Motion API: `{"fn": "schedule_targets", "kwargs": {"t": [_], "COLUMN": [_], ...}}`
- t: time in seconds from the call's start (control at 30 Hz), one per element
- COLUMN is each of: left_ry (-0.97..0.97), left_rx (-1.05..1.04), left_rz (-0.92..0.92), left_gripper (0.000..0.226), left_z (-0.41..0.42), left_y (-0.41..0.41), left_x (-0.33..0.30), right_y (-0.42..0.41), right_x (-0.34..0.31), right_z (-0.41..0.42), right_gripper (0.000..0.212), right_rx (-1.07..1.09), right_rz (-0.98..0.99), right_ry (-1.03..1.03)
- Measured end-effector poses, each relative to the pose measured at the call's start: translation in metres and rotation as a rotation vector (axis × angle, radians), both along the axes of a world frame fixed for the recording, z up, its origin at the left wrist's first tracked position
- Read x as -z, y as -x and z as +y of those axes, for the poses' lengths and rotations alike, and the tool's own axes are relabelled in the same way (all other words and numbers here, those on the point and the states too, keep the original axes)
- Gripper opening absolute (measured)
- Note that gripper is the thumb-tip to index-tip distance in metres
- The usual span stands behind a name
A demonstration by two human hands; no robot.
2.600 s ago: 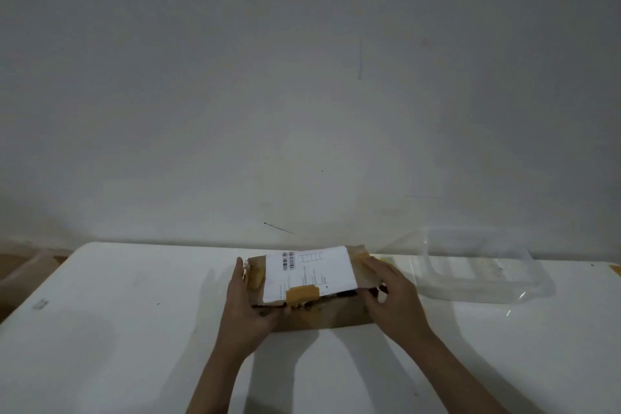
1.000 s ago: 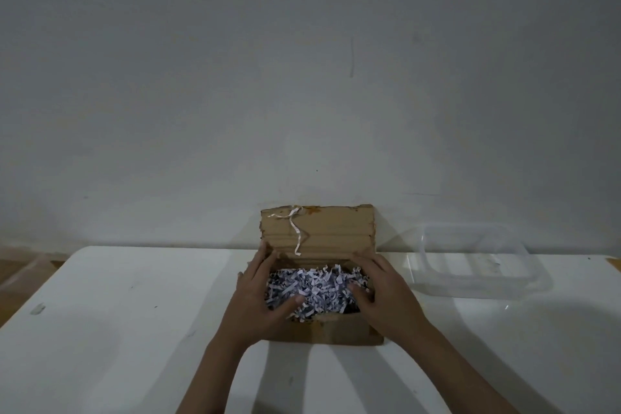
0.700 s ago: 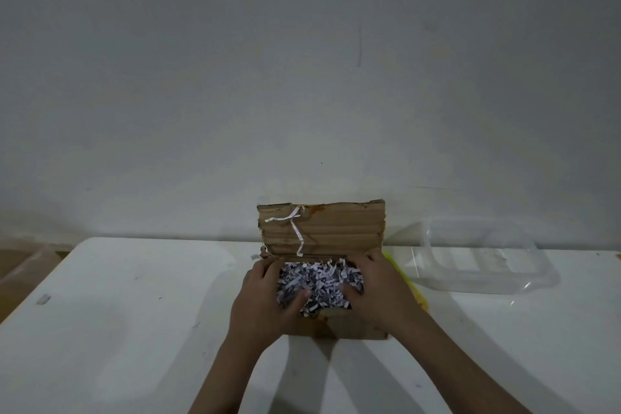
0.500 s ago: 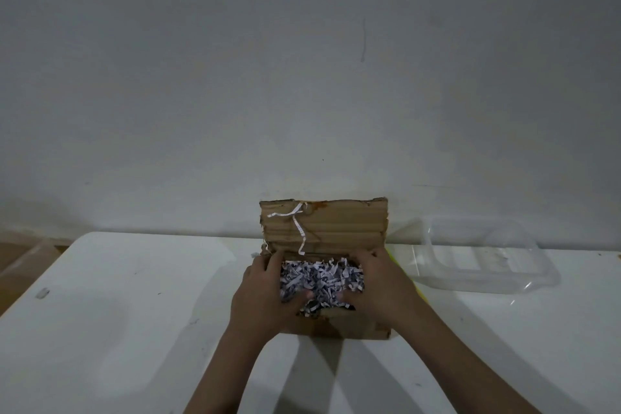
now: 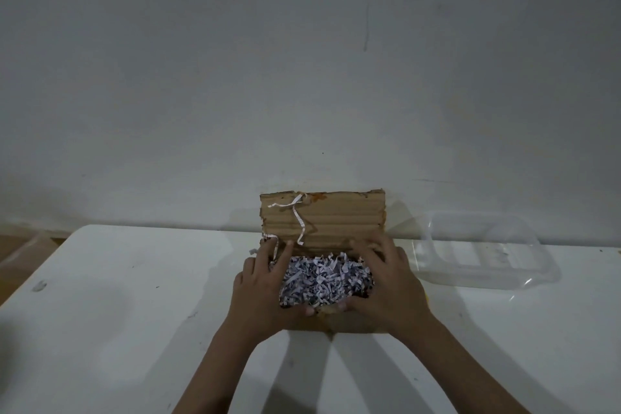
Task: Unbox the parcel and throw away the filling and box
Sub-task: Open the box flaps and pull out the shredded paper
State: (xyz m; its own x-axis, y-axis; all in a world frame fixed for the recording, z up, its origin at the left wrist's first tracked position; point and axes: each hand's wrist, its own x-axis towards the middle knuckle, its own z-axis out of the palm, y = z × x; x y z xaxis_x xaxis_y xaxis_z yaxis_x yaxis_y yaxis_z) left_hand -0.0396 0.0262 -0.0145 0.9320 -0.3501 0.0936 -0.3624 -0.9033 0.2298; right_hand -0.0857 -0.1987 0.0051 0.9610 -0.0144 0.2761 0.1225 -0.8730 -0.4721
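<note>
A brown cardboard box (image 5: 336,223) stands open on the white table (image 5: 100,329), its lid flap upright toward the wall. Shredded white and dark paper filling (image 5: 324,277) fills the inside, and one loose strip hangs on the flap. My left hand (image 5: 265,292) cups the left side of the filling and my right hand (image 5: 389,286) cups the right side. Both thumbs meet under the front of the heap. Anything below the filling is hidden.
A clear plastic container (image 5: 484,255) lies on the table to the right of the box, close to the wall. A yellow scrap (image 5: 426,297) peeks out behind my right wrist. The table's left edge drops to a brown floor (image 5: 16,249).
The lid flap with the shipping label was lifted open, showing the filling. Both hands then moved in from the box sides and closed around the heap of shredded paper.
</note>
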Motion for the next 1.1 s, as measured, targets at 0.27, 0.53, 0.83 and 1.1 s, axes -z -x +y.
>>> {"fn": "schedule_targets", "kwargs": {"t": [0.27, 0.53, 0.83, 1.1], "left_ry": [0.120, 0.212, 0.250, 0.228], "left_rx": [0.146, 0.166, 0.181, 0.184], "left_rz": [0.072, 0.031, -0.046, 0.013], "left_gripper": [0.118, 0.111, 0.099, 0.099], "left_z": [0.006, 0.005, 0.005, 0.006], "left_y": [-0.018, -0.020, -0.002, 0.020], "left_x": [0.002, 0.005, 0.007, -0.002], "right_y": [-0.009, -0.015, 0.002, 0.024], "right_x": [0.012, 0.029, 0.028, 0.019], "right_z": [-0.001, 0.002, 0.002, 0.001], "right_gripper": [0.074, 0.065, 0.058, 0.063], "right_rx": [-0.081, -0.020, -0.013, -0.030], "right_rz": [-0.122, -0.025, -0.005, 0.044], "right_ry": [-0.251, -0.150, -0.108, -0.023]}}
